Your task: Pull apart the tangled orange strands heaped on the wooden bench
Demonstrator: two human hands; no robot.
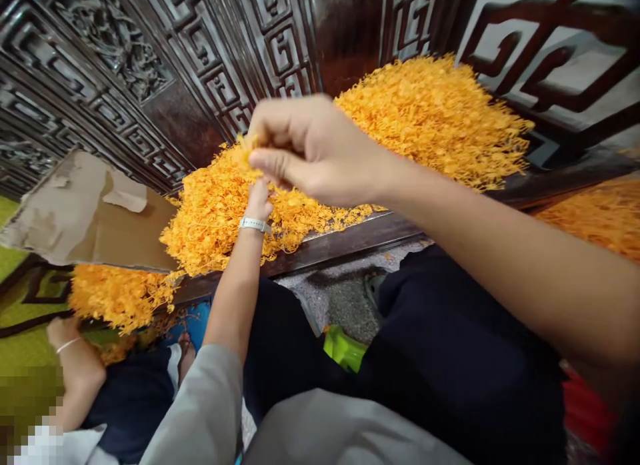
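My right hand is raised in front of the pile, its thumb and fingers pinched on a small orange piece, blurred by motion. Below and partly behind it, my left hand, with a pale band at the wrist, is at the orange pile. The left fingers that show are curled; what they hold, if anything, is hidden. The pile is made of many small orange flower-like pieces with thin stems. It lies on a dark wooden ledge.
A larger orange heap rests against the carved dark wood panel. On the left, a torn cardboard piece leans beside more orange pieces. Another person's arm is at lower left. A green object shows between my legs.
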